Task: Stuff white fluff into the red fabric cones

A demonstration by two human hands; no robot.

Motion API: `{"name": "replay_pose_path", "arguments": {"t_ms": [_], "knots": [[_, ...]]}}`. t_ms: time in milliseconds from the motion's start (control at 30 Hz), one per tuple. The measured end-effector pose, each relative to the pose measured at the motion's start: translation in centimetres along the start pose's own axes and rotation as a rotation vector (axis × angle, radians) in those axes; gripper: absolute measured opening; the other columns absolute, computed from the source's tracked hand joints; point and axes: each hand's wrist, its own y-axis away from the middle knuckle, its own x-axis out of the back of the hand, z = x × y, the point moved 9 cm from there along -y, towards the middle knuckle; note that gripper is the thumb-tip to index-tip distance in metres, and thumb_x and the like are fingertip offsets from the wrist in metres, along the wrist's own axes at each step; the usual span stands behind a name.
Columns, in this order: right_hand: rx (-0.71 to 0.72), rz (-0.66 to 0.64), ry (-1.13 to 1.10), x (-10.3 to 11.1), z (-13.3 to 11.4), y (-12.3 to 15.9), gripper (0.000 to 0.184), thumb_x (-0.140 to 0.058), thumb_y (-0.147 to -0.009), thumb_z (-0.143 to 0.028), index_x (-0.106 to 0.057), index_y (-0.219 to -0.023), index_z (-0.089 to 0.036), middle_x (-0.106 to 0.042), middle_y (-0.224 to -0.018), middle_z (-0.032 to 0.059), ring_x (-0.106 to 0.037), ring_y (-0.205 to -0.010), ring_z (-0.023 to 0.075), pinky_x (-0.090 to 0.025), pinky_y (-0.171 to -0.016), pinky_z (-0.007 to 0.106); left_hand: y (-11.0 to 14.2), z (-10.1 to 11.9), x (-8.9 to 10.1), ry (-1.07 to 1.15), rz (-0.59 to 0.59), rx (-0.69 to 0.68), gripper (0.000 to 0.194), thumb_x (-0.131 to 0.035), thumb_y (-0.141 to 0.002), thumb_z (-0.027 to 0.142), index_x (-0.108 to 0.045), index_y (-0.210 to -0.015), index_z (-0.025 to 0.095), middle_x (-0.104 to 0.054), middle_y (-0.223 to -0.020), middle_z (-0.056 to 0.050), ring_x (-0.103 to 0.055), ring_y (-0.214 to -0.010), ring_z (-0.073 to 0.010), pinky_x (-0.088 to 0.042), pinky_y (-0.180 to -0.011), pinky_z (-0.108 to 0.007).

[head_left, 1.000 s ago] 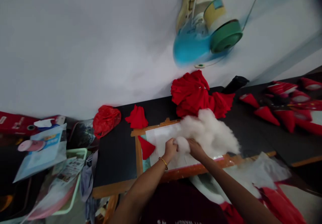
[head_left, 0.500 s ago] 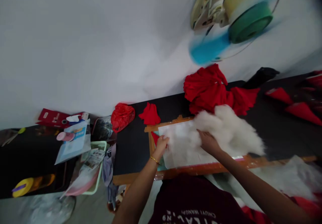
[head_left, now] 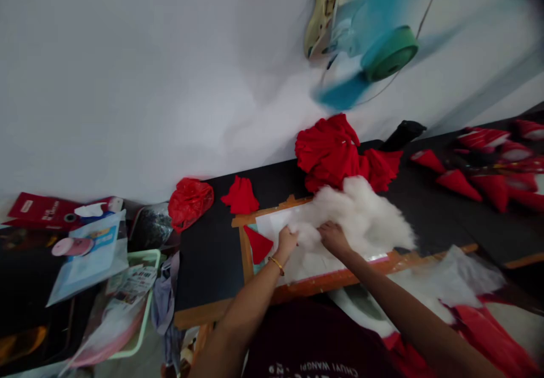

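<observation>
L hand (head_left: 288, 243): fingers curled in, thumb side up, closed on the L edge of a tuft (head_left: 307, 235) of white fluff. R hand (head_left: 334, 238): fingers bent & bunched too, closed on the tuft's R edge; tips partly sunk in white, so exact pinch is hard to see. Hands near each other but apart, tuft stretched btwn them, over the white sheet (head_left: 308, 269). Bracelet (head_left: 276, 266) on L wrist.

Pile (head_left: 372, 213) of same fluff just behind & to the R of R hand, overlapping the sheet; can't tell if the tuft is fully separate from it. Red cone (head_left: 258, 245) lies flat just L of L hand, on the sheet's L end, neither hand on it.

Sheet sits on black table (head_left: 208, 262), w/ brown tape along its edges. Behind: red cloth (head_left: 327, 148) heaped against the wall, touching or nearly touching the pile; smaller red piece (head_left: 241, 195) farther L, then red bag (head_left: 190, 203) at table's L end. More cones (head_left: 459, 185) well off to the R, some blurred. Fan (head_left: 389, 55) on wall above, blades smeared.
</observation>
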Motion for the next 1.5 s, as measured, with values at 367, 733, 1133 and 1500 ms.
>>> {"name": "replay_pose_path", "arguments": {"t_ms": [367,733,1133,1500], "knots": [[-0.011,0.082,-0.039,2.0,-0.9,1.6,0.076,-0.066,-0.073,-0.010,-0.046,-0.145,-0.018,-0.045,-0.153,0.0189,-0.048,-0.130,0.0391,-0.048,-0.096,0.053,1.8,0.4,10.1,0.308,-0.028,0.171,0.034,-0.073,-0.077,0.034,-0.063,-0.103,0.015,-0.070,-0.091,-0.009,-0.063,-0.067,-0.0152,-0.047,-0.051,-0.022],[-0.016,0.251,-1.036,4.5,-8.7,-2.0,0.023,-0.054,-0.077,-0.028,-0.070,-0.090,-0.018,-0.068,-0.085,0.0058,-0.061,-0.062,0.0166,-0.054,-0.059,0.029,4.4,3.1,6.1,0.348,-0.216,0.048,0.026,-0.064,-0.075,0.030,-0.066,-0.095,0.014,-0.068,-0.081,-0.005,-0.061,-0.070,-0.0164,-0.051,-0.061,-0.026],[-0.077,0.172,-1.161,2.3,-6.4,-2.0,0.052,-0.057,-0.083,-0.046,-0.062,-0.127,-0.019,-0.072,-0.085,0.0039,-0.063,-0.069,0.0181,-0.052,-0.065,0.030,3.3,1.4,10.5,0.215,-0.026,-0.007,0.012,-0.072,-0.068,0.022,-0.065,-0.075,0.015,-0.059,-0.057,0.003,-0.049,-0.048,-0.0091,-0.038,-0.051,-0.021],[-0.181,0.422,-0.985,1.6,-5.7,-1.5,0.030,-0.036,-0.087,-0.042,-0.055,-0.075,-0.022,-0.058,-0.063,0.0034,-0.053,-0.062,0.0202,-0.048,-0.065,0.035,3.2,-0.3,10.3,0.198,0.042,0.048,0.020,-0.075,-0.072,0.029,-0.059,-0.074,0.017,-0.054,-0.055,0.006,-0.047,-0.046,-0.0083,-0.039,-0.048,-0.020]]}}
